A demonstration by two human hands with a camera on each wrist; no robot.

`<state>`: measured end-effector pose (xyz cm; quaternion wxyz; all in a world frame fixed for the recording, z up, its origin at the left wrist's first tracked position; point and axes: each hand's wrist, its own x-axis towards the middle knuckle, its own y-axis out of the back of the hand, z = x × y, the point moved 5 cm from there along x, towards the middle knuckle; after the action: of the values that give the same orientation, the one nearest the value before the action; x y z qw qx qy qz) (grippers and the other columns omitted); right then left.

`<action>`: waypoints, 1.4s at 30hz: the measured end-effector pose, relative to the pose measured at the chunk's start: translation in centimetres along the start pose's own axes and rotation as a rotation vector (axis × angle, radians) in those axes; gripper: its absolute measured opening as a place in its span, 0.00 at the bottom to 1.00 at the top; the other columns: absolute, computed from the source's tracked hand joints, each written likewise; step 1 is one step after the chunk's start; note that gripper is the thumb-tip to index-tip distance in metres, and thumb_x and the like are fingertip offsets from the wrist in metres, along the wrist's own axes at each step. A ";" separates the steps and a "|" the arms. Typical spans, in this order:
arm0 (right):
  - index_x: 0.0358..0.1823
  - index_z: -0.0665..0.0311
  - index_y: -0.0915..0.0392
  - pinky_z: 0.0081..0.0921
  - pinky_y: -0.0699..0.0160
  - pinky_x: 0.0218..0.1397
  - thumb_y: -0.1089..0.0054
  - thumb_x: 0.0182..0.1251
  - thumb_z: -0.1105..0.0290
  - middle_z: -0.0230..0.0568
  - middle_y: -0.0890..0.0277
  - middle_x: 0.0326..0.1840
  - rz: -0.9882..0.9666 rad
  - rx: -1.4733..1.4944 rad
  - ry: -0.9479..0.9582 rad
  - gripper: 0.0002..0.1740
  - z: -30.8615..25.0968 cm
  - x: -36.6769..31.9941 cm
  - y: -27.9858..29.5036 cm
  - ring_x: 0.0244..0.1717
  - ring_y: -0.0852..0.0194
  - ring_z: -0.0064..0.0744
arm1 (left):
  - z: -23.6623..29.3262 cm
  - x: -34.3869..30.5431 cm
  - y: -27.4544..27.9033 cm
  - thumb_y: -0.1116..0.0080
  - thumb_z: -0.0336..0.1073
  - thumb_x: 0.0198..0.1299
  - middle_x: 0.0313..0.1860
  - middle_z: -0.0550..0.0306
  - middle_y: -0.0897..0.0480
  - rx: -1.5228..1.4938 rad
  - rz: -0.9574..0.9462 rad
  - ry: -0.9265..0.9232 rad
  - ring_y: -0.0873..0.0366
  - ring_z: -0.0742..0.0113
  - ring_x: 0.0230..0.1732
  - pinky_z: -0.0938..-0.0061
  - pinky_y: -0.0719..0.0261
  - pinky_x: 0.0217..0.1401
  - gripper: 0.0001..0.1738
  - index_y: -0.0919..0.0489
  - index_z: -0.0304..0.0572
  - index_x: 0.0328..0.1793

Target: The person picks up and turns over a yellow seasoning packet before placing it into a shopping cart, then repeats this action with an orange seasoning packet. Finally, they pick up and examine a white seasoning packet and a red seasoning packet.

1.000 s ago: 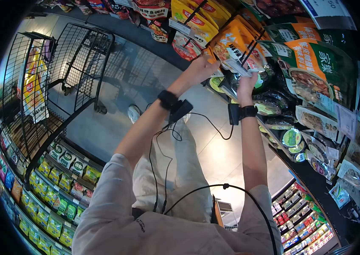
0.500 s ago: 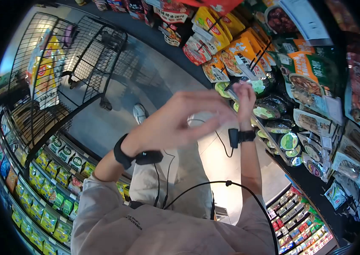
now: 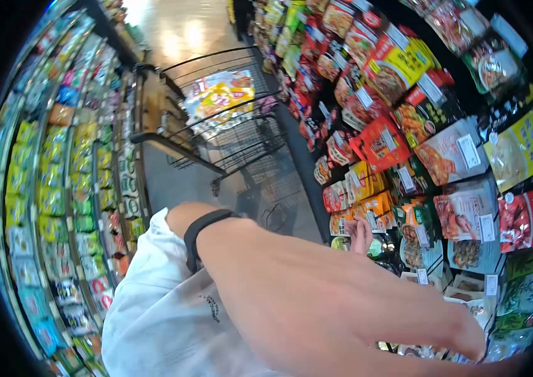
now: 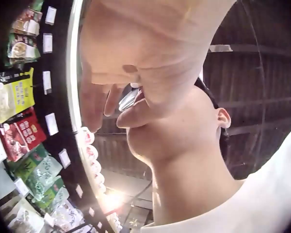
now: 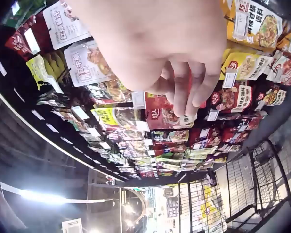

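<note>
My left hand (image 3: 323, 295) is raised close to the head camera, its fingers partly out of the frame. In the left wrist view the same hand (image 4: 140, 48) is beside the person's head, fingers extended, nothing visibly held; whether it touches the head is unclear. Lower at the shelf, my right hand (image 3: 359, 236) hangs by the orange packets (image 3: 374, 208). Loosely bent fingers of the right hand (image 5: 160, 53) show in the right wrist view before a red packet (image 5: 161, 116), with nothing visibly held.
A black wire cart (image 3: 235, 151) stands in the aisle with a yellow and white package (image 3: 219, 100) inside. Hanging food packets (image 3: 398, 69) line the right side; shelves of small bags (image 3: 53, 188) line the left.
The left hand has moved away from the orange packets and up toward the head camera. The right hand stays near the shelf. The head view has turned toward the cart and packet wall.
</note>
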<state>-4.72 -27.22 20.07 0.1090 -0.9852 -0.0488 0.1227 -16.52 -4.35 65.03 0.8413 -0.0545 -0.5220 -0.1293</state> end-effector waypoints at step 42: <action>0.53 0.64 0.21 0.24 0.20 0.53 0.50 0.81 0.64 0.36 0.15 0.42 -0.715 -0.267 0.036 0.13 -5.4 14.2 -64.0 0.46 0.17 0.25 | 2.4 -51.8 64.9 0.29 0.52 0.52 0.59 0.31 0.19 0.976 1.166 1.528 0.21 0.41 0.62 0.53 0.24 0.64 0.47 0.34 0.27 0.71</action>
<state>5.90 35.57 36.43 0.0165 -0.9135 -0.4032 0.0520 -22.61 66.83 22.63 0.8075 0.1417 0.2525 0.5139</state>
